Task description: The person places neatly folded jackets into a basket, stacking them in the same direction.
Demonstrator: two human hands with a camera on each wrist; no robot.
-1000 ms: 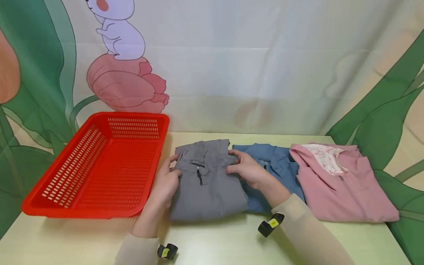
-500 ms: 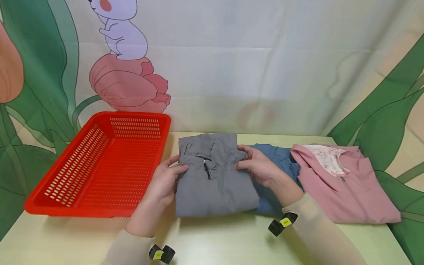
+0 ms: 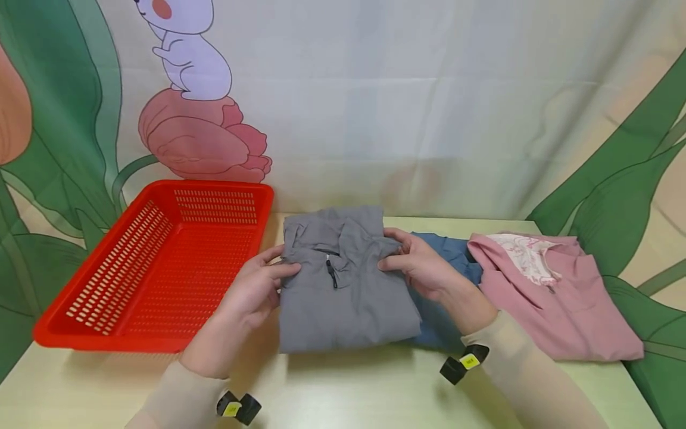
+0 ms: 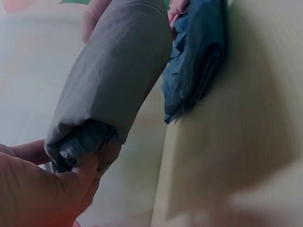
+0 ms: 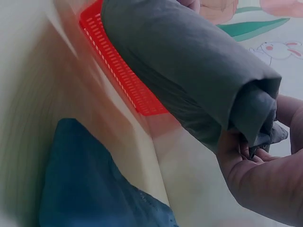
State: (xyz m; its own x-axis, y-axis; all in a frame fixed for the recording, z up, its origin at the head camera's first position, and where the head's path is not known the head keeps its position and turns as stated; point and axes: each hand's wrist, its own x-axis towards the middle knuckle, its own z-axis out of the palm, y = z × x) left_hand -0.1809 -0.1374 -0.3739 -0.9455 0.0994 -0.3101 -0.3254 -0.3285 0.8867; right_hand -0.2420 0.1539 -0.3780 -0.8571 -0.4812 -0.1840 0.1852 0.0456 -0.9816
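A folded grey jacket [image 3: 348,310] with a short black zip pull is held up off the table between both hands. My left hand [image 3: 252,292] grips its left edge, thumb on top and fingers beneath. On the opposite edge my right hand [image 3: 423,268] pinches the cloth the same way. Both wrist views show the grey jacket [image 4: 113,66] as a thick folded bundle lifted above the tabletop. Partly hidden behind it and the right arm lies a folded blue garment [image 3: 445,250]. Farther right lies a folded pink garment [image 3: 568,304] with a patterned lining at the neck.
A red plastic basket [image 3: 193,286] with slotted walls stands to the left, nothing visible inside it. The pale wooden table [image 3: 343,393] ends at a printed curtain [image 3: 343,119] behind.
The grey jacket has risen off the table and shifted slightly right and away, carried by both hands. More table shadow shows under it; basket and pink garment stay put.
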